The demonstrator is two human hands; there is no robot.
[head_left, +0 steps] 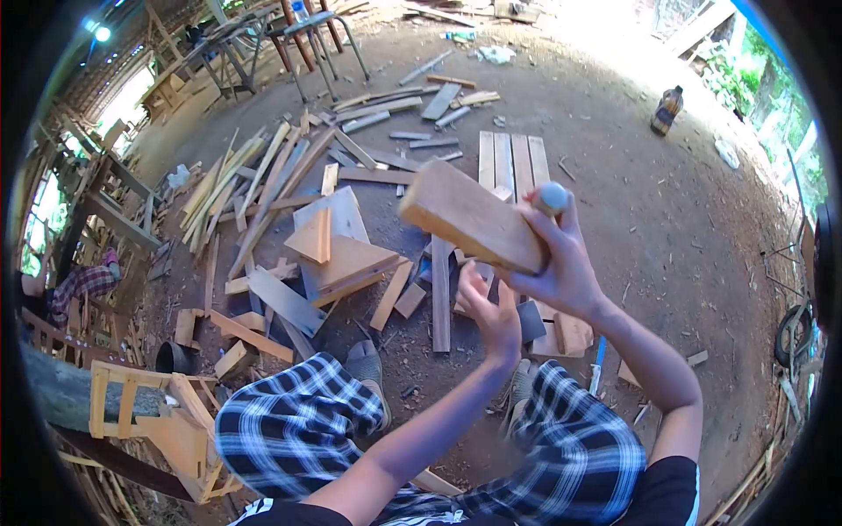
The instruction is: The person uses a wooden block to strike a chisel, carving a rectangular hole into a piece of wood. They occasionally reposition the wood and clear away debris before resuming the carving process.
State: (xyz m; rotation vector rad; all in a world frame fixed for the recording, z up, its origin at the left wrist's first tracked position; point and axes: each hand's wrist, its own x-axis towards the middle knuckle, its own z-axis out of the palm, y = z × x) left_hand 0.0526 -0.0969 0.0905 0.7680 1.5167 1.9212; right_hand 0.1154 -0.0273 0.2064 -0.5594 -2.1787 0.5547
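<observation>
A thick, light-brown, rectangular wooden block (469, 210) is up in the air in front of the person's knees, tilted, with its far end pointing up and to the left. The right hand (568, 254) is clamped on its near end, thumb above and fingers wrapped below. In the same hand, by the thumb, sits an object with a rounded, pale blue-white end (552, 196); the rest of it is hidden by the hand, so I cannot tell what it is.

The left hand (493, 320) is just below the block, palm turned up, fingers loosely spread and partly curled, with nothing visible in its grasp. Its fingertips come close to the block's lower edge, but whether they touch it is unclear.

Beneath the hands on the brown dirt floor (645, 232) lie a long, narrow, grey-brown plank (441, 302) and a light-brown wood chunk (574, 335). The block and right hand cover the near end of a panel of parallel pale wooden slats (501, 158). A blue strip-like item (600, 352) lies near the right forearm, too small to identify. At the left edge, another person in red plaid cloth (83, 285) is partly cut off.
</observation>
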